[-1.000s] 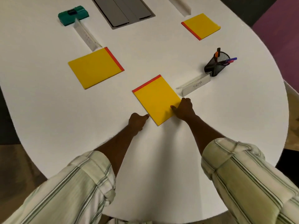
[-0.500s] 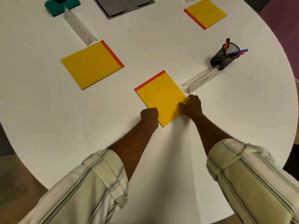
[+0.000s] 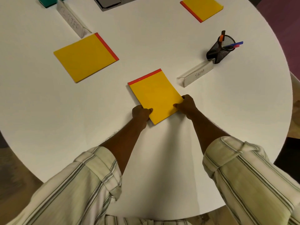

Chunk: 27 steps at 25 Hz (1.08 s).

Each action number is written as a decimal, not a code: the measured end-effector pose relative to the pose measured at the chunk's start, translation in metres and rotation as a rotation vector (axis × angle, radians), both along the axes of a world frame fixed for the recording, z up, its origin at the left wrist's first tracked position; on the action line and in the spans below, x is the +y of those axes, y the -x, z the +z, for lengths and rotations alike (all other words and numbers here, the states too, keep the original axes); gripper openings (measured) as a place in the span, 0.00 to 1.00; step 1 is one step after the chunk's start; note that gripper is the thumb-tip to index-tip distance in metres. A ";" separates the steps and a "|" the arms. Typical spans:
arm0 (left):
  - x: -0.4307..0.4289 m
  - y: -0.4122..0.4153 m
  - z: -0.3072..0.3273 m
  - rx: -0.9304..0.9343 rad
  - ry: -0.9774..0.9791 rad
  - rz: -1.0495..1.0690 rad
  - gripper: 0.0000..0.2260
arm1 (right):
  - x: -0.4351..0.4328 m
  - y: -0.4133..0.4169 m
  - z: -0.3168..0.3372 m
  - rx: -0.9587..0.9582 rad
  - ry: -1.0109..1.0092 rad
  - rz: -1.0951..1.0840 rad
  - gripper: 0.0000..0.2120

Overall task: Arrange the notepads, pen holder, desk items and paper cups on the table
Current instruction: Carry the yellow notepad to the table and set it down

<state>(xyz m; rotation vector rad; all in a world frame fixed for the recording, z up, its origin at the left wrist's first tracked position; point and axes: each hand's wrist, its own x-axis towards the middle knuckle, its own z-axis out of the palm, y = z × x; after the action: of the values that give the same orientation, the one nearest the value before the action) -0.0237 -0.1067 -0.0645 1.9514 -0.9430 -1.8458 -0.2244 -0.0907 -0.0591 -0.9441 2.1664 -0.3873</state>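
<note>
A yellow notepad with a red top strip [image 3: 155,95] lies flat on the white table [image 3: 162,168] in front of me. My left hand [image 3: 140,113] grips its near left edge, thumb on the cover. My right hand [image 3: 186,106] grips its near right corner. A second yellow notepad [image 3: 85,57] lies to the left, a third [image 3: 202,8] at the far right. A black mesh pen holder [image 3: 220,49] with pens stands on the right.
A folded name card reading SIGMA [image 3: 195,75] lies just right of the held notepad, touching the pen holder. Another name card [image 3: 72,21] lies far left beside a teal object [image 3: 48,1]. A grey panel [image 3: 110,1] sits at the top edge.
My left hand moved right and closed on the notepad's near left edge. My right hand stayed on the near right corner. The notepad now lies a little straighter towards me.
</note>
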 end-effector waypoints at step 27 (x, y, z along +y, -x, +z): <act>0.322 -0.176 0.123 -0.023 0.463 0.606 0.14 | 0.272 -0.189 0.110 -0.605 0.210 0.323 0.19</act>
<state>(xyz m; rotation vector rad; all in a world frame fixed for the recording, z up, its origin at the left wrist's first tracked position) 0.1519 0.2148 0.0590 1.7117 -0.6115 -1.1488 -0.0357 0.1817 0.0513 -1.0991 1.4214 -0.6520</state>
